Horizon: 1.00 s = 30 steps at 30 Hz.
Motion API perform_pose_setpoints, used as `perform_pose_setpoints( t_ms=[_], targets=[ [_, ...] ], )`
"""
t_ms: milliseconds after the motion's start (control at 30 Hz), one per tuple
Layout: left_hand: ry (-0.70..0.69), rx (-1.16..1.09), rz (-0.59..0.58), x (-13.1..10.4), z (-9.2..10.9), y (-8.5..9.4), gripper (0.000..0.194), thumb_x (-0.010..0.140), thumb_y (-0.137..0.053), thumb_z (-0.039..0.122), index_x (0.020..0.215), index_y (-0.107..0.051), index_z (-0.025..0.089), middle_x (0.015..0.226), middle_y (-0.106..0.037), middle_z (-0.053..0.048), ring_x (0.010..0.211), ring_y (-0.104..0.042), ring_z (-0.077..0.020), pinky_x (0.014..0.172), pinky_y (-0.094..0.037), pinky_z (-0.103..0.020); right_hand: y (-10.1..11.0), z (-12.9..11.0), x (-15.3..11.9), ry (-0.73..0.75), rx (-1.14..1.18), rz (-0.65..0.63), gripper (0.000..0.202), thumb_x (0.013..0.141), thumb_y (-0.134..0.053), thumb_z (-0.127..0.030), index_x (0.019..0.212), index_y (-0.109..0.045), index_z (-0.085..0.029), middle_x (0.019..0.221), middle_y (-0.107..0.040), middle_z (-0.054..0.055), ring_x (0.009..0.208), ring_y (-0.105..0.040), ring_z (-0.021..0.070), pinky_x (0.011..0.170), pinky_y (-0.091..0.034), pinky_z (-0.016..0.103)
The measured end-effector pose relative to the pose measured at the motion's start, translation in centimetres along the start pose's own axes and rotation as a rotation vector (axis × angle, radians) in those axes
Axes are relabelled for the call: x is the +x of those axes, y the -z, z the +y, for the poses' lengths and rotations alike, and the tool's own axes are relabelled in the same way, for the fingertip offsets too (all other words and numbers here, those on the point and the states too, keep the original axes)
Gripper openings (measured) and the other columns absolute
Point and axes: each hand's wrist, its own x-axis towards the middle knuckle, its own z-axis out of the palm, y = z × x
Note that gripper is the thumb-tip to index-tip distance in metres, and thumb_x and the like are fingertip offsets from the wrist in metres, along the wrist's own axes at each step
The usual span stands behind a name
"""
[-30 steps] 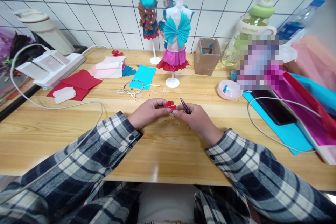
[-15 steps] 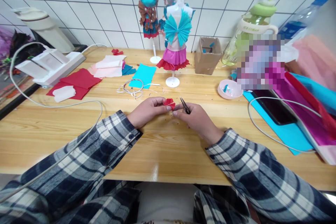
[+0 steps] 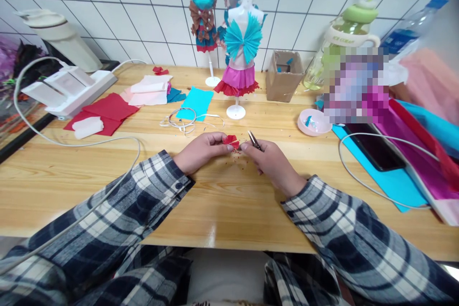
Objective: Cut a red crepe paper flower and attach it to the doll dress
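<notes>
Between the thumb and fingers of my left hand [image 3: 201,151] is a small gathered piece of red crepe paper [image 3: 231,141], its pleats fanned out. My right hand [image 3: 270,160] is closed around small dark-handled scissors [image 3: 254,140], whose pointed tip sticks up and away from me. Its thumb and forefinger are near the right edge of the red paper; whether they touch it I cannot tell. Tiny dark and red scraps lie on the wooden table [image 3: 229,201] under the hands. Straight ahead stands a white mini mannequin [image 3: 245,9] in a blue pleated top and a pink and red skirt.
Left are red paper sheets [image 3: 116,110], a power strip [image 3: 71,91] and a white cable [image 3: 107,142]. Beyond my hands lie wire loops [image 3: 182,119] and a blue sheet [image 3: 197,100]. Rightward are a cardboard box [image 3: 284,76], a pink bowl [image 3: 313,126] and a black phone [image 3: 380,150].
My right thumb and forefinger have drawn slightly right, away from the red paper, and the scissors have shifted a little with them. My left hand and the red paper stay nearly still.
</notes>
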Motion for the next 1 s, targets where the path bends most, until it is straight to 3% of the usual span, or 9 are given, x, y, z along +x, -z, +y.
perform_pose_setpoints(
  t_ms=[100,300,467,600,767,1000],
  targets=[
    [-0.002,0.115,-0.076,0.0,0.3,0.0,0.025,0.076,-0.067,0.037,0.086,-0.063,0.014,0.082,-0.063,-0.001,0.075,-0.056,-0.0134,0.074,-0.042,-0.028,0.0,0.0,0.0,0.008,0.033,0.020,0.034,0.077,-0.058,-0.045,0.092,-0.067,-0.016,0.056,-0.047,-0.005,0.046,-0.037,0.0071,0.048,-0.034,0.023],
    [-0.032,0.194,-0.172,-0.3,1.0,0.0,0.025,0.076,-0.065,0.035,0.089,-0.065,0.014,0.083,-0.062,-0.001,0.077,-0.055,-0.0148,0.074,-0.042,-0.028,0.0,0.3,0.1,0.042,-0.022,0.025,0.026,0.074,-0.062,-0.041,0.080,-0.064,-0.016,0.055,-0.046,-0.006,0.046,-0.039,0.0071,0.048,-0.034,0.022],
    [-0.036,0.159,-0.171,-0.4,1.1,-0.2,0.032,0.078,-0.064,0.039,0.098,-0.064,0.014,0.093,-0.064,-0.004,0.086,-0.057,-0.0175,0.080,-0.043,-0.030,-0.1,0.3,0.1,0.073,-0.033,0.088,0.025,0.076,-0.061,-0.042,0.081,-0.062,-0.017,0.054,-0.046,-0.006,0.047,-0.040,0.0082,0.048,-0.033,0.022],
    [0.006,0.143,-0.129,-0.3,0.8,-0.1,0.032,0.076,-0.066,0.038,0.094,-0.065,0.012,0.090,-0.064,-0.005,0.083,-0.057,-0.0169,0.081,-0.043,-0.031,-0.1,0.0,0.0,0.085,-0.061,0.089,0.024,0.076,-0.061,-0.040,0.080,-0.062,-0.017,0.054,-0.046,-0.006,0.048,-0.039,0.0086,0.049,-0.032,0.023],
    [0.035,0.137,-0.161,-0.3,1.0,0.1,0.027,0.075,-0.066,0.035,0.092,-0.066,0.013,0.086,-0.064,-0.003,0.079,-0.056,-0.0158,0.078,-0.044,-0.030,0.0,-0.3,-0.1,0.175,-0.182,0.116,0.020,0.076,-0.060,-0.036,0.079,-0.064,-0.017,0.050,-0.039,-0.007,0.049,-0.037,0.0088,0.050,-0.030,0.024],
    [-0.001,0.201,-0.158,-0.4,1.4,0.0,0.032,0.076,-0.065,0.041,0.093,-0.068,0.014,0.088,-0.066,-0.004,0.081,-0.058,-0.0172,0.079,-0.044,-0.031,0.2,-0.4,-0.1,0.179,-0.213,0.121,0.020,0.078,-0.059,-0.037,0.079,-0.063,-0.017,0.050,-0.038,-0.007,0.049,-0.036,0.0092,0.050,-0.029,0.024]
  ],
)
